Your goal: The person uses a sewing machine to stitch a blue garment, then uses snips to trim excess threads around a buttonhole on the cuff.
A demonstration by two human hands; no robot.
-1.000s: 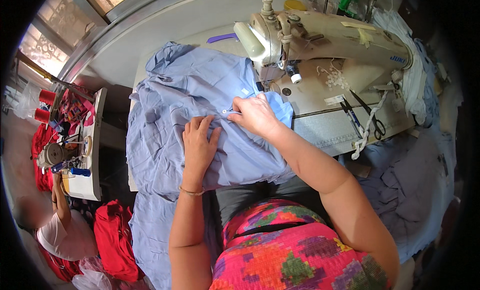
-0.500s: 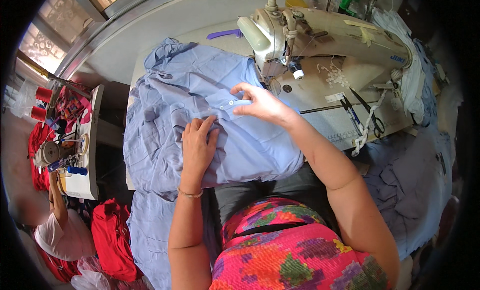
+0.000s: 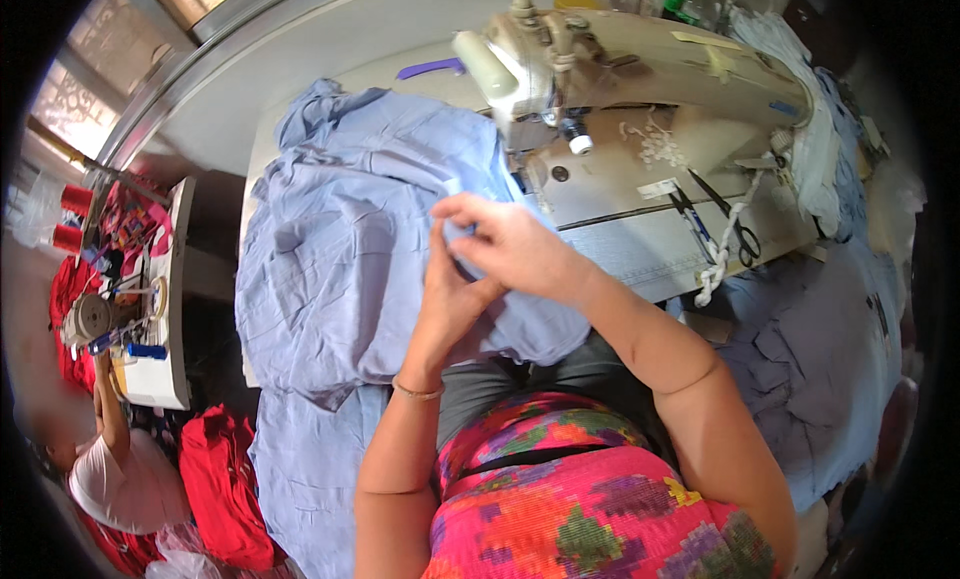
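Note:
My two hands meet over a light blue shirt (image 3: 330,239) that lies crumpled on the sewing table and hangs over its front edge. The left hand (image 3: 450,299) has its fingers stretched up and its thumb spread toward the right palm, with a gap between them. Curled fingers of my right hand (image 3: 525,249) touch the left fingertips; anything pinched there is hidden. The buttoned strip of the shirt is covered by the hands. Just beyond them stands a cream sewing machine (image 3: 660,69), its needle end nearest the shirt.
Black scissors (image 3: 745,234), a braided white cord (image 3: 717,264) and small white pieces (image 3: 655,144) lie right of the needle. A purple tool (image 3: 430,69) rests behind the shirt. Dark cloth (image 3: 790,379) is heaped at right. At left a co-worker (image 3: 125,479) sits at another machine.
My left hand has moved up and right to meet the right hand. The right hand has shifted slightly and turned over the shirt's buttons, which showed before.

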